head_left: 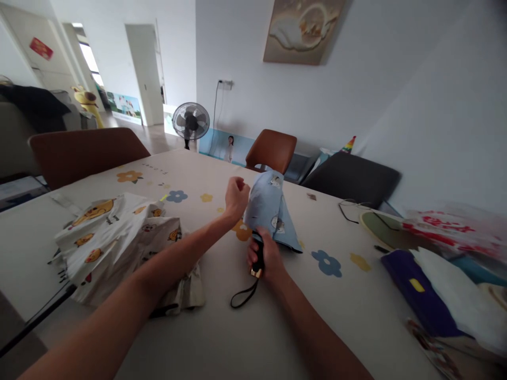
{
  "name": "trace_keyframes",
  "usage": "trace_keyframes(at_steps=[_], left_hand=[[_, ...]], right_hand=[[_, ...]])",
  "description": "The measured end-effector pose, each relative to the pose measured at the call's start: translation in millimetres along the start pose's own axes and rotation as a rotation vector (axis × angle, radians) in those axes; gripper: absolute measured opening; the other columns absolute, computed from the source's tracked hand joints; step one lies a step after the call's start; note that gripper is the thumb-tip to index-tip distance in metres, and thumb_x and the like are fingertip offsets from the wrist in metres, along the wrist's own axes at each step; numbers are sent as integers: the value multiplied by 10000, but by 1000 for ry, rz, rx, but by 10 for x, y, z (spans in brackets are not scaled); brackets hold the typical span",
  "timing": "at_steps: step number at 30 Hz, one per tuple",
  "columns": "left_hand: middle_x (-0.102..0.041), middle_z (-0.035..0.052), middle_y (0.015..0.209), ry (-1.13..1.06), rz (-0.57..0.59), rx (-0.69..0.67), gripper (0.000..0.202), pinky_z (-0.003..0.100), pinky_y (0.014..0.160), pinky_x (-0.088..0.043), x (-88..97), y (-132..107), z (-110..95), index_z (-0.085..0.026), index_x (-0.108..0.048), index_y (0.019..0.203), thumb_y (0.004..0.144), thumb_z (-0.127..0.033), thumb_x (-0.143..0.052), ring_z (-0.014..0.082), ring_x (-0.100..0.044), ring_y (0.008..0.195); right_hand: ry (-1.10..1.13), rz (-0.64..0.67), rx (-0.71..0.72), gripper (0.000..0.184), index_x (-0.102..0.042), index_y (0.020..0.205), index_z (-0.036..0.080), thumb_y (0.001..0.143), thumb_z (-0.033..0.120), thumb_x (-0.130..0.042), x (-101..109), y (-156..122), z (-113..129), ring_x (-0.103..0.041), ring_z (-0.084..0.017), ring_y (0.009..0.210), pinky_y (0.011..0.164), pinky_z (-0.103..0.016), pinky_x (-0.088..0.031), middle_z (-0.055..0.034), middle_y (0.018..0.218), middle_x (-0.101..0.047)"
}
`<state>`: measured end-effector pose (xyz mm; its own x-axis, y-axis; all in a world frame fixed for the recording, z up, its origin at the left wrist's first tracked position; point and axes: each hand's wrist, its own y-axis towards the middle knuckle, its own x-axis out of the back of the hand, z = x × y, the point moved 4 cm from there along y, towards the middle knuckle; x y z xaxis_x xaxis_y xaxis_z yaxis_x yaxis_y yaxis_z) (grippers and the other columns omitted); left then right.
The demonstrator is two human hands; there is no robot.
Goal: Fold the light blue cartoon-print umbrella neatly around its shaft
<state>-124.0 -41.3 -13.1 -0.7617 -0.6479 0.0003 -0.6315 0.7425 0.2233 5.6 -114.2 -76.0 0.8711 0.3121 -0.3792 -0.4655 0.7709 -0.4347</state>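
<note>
A folded light-blue umbrella (pixel 261 203) with round white animal prints stands tilted up over the table, its canopy loose. My right hand (pixel 269 256) is wrapped around its black handle, and a black wrist loop (pixel 244 298) hangs below onto the tabletop. Just left of the canopy is my left hand (pixel 236 199), fingers curled closed against the edge of the fabric; whether cloth is inside them is hidden. Under and beyond my left forearm lies a cream umbrella (pixel 111 237) with cartoon dog prints, its canopy crumpled and its dark shaft (pixel 37 319) pointing to the lower left.
The white table (pixel 222 338) carries printed flowers. Along its right side lie glasses (pixel 348 214), a green round thing (pixel 380 230), a purple packet (pixel 415 293) and a red-and-white plastic bag (pixel 455 227). Chairs (pixel 273 150) and a fan (pixel 190 122) stand beyond.
</note>
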Motion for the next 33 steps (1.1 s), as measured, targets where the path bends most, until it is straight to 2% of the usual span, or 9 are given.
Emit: trace_keyframes(at_steps=[2, 5, 9, 12, 15, 23, 25, 29, 33], left_hand=[[-599, 56, 927, -47, 103, -80, 199, 267, 812, -403, -42, -79, -131, -180, -557, 915, 743, -271, -595, 163, -552, 876], [-617, 62, 855, -72, 284, -47, 244, 298, 785, -420, -104, -206, -207, -174, -589, 826, 684, -357, -668, 202, -563, 840], [-626, 77, 747, -277, 412, 236, 263, 328, 685, -473, -108, -218, -120, -142, -604, 775, 644, -343, -710, 205, -586, 717], [-642, 77, 734, -482, 528, 491, 288, 337, 667, -507, -129, -198, -21, -133, -614, 813, 607, -295, -732, 191, -600, 662], [-656, 70, 715, -629, 644, 621, 238, 338, 679, -524, -160, -210, 39, -133, -622, 830, 655, -286, -672, 186, -614, 638], [-659, 62, 673, -722, 682, 632, 193, 368, 734, -520, -161, -188, 41, -130, -624, 806, 679, -275, -627, 205, -633, 658], [-655, 58, 667, -710, 681, 628, 177, 355, 733, -515, -152, -184, 9, -131, -624, 786, 680, -273, -625, 190, -622, 630], [-644, 51, 648, -696, 665, 644, 162, 331, 718, -511, -136, -201, -21, -133, -621, 747, 688, -284, -619, 166, -598, 585], [-647, 53, 660, -699, 704, 670, 182, 323, 727, -507, -167, -246, 7, -124, -629, 784, 692, -280, -625, 166, -602, 597]], right_hand=[[-68, -73, -25, 482, -363, 466, 213, 780, 568, -455, -34, -17, -37, -396, -104, 271, 283, -225, -344, 26, 320, -386], [-178, -165, 22, 424, -400, 477, 218, 751, 510, -539, -71, -28, -72, -411, -116, 267, 271, -238, -345, 13, 321, -418], [-284, -196, 148, 357, -425, 463, 232, 721, 389, -615, -80, -1, -74, -409, -128, 246, 248, -261, -347, 14, 316, -428], [-345, -206, 122, 378, -424, 445, 233, 734, 399, -601, -58, 20, -77, -418, -140, 250, 248, -279, -351, 4, 317, -429], [-412, -190, 92, 395, -421, 437, 226, 747, 413, -581, -56, 19, -67, -430, -148, 262, 257, -289, -355, 1, 325, -430], [-272, -42, 167, 274, -538, 586, 170, 708, 400, -624, -108, 12, -66, -503, -137, 323, 328, -268, -448, 11, 413, -513], [-174, -26, 218, 210, -585, 716, 162, 669, 345, -675, -112, 10, -43, -606, -168, 469, 417, -288, -522, -15, 563, -604], [-5, 65, 286, 323, -597, 909, 175, 615, 238, -714, -130, -7, 7, -667, -227, 824, 585, -336, -584, -63, 967, -639], [-5, 183, 210, 347, -588, 957, 177, 622, 219, -666, -143, -15, -41, -675, -191, 652, 496, -297, -553, -67, 973, -664]])
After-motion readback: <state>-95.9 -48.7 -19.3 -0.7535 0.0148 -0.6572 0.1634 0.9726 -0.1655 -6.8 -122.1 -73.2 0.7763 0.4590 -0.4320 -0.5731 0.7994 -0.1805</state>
